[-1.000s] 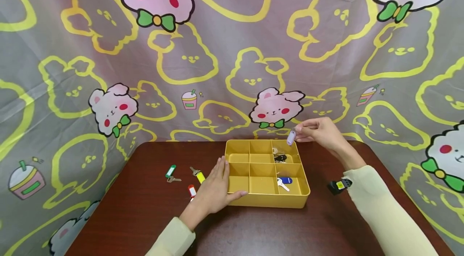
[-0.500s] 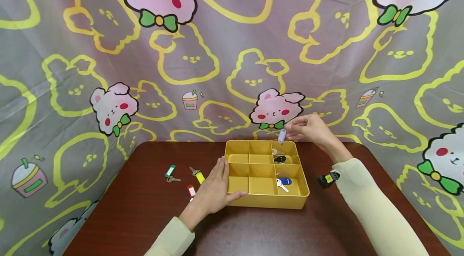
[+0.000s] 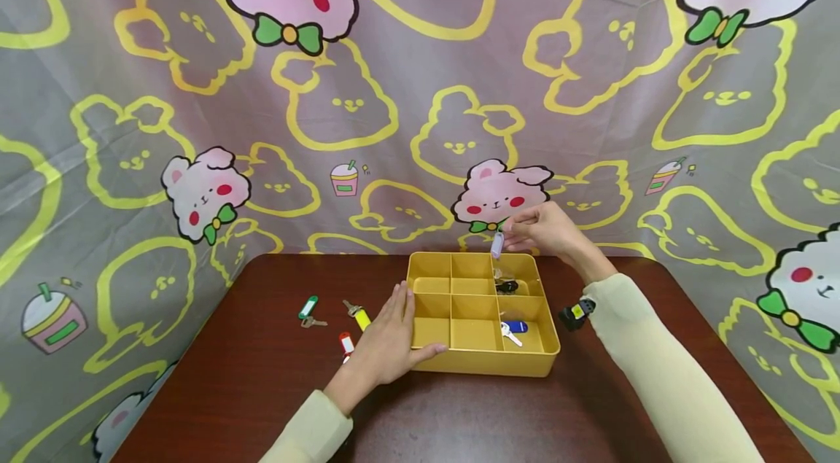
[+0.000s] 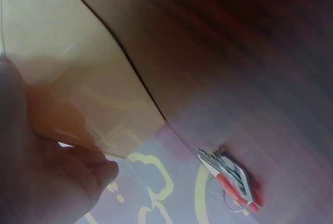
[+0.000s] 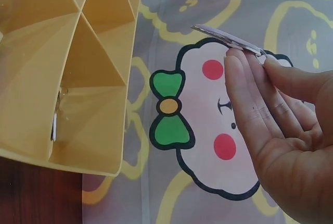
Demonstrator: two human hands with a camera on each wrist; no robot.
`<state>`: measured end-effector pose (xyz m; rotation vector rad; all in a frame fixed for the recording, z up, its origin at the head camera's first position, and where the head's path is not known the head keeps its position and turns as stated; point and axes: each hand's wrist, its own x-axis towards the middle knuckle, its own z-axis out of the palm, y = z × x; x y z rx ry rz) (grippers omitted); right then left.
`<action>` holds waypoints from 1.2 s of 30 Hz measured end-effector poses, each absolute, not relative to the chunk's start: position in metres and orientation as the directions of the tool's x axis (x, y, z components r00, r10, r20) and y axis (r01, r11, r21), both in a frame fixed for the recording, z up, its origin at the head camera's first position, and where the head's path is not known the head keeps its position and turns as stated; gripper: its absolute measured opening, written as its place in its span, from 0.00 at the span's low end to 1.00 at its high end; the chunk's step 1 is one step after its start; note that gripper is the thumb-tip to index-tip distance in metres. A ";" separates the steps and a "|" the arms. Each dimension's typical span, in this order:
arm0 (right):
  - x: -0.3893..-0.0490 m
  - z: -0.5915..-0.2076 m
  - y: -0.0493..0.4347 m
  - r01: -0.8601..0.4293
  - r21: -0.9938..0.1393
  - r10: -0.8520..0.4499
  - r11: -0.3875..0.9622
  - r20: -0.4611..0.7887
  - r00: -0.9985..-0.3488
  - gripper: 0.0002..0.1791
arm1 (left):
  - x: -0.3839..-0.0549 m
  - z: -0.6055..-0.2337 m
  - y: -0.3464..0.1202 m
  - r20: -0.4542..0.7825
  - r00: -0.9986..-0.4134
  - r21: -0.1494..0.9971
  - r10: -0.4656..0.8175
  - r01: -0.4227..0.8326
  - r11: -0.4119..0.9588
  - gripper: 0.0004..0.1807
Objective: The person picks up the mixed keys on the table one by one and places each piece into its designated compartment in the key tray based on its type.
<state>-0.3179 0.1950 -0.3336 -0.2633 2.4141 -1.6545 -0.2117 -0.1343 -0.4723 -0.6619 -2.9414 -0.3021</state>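
Note:
A lavender key tag (image 3: 496, 245) hangs from my right hand (image 3: 547, 230), which pinches it by its ring between thumb and fingers above the back edge of the yellow divided box (image 3: 485, 364). In the right wrist view the tag (image 5: 226, 36) shows edge-on beyond the fingertips. My left hand (image 3: 387, 339) rests against the box's left side with straight fingers, its thumb on the front rim. Dark keys (image 3: 507, 286) lie in the back right compartment. A blue key tag (image 3: 517, 327) with a silver key lies in the front right one.
Left of the box, a green key tag (image 3: 308, 308), a yellow one (image 3: 362, 318) and a red one (image 3: 346, 343) lie on the dark wooden table (image 3: 216, 375), the red partly hidden by the left hand. A cartoon-printed curtain (image 3: 407, 113) hangs behind and around the table.
My right hand has moved left with the lavender tag, from the box's back right corner to above the back edge near the right divider. The left hand stays in place.

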 end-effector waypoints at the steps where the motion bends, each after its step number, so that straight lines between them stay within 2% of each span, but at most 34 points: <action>1: -0.319 -0.334 0.194 -0.031 -0.933 -0.261 0.358 -0.068 -0.963 0.19 | -0.212 -0.473 -0.134 0.149 -0.899 0.168 0.411 0.432 0.886 0.64; 13: -0.333 -0.339 0.183 -0.039 -0.928 -0.292 0.371 -0.076 -0.953 0.18 | -0.211 -0.470 -0.134 0.162 -0.897 0.150 0.411 0.434 0.888 0.63; 19: -0.337 -0.342 0.179 -0.036 -0.914 -0.281 0.405 -0.086 -0.956 0.16 | -0.212 -0.469 -0.133 0.168 -0.895 0.100 0.413 0.432 0.896 0.62; 36: -0.345 -0.356 0.171 0.013 -0.926 -0.313 0.377 -0.140 -0.939 0.15 | -0.210 -0.471 -0.131 0.182 -0.891 0.067 0.416 0.433 0.899 0.63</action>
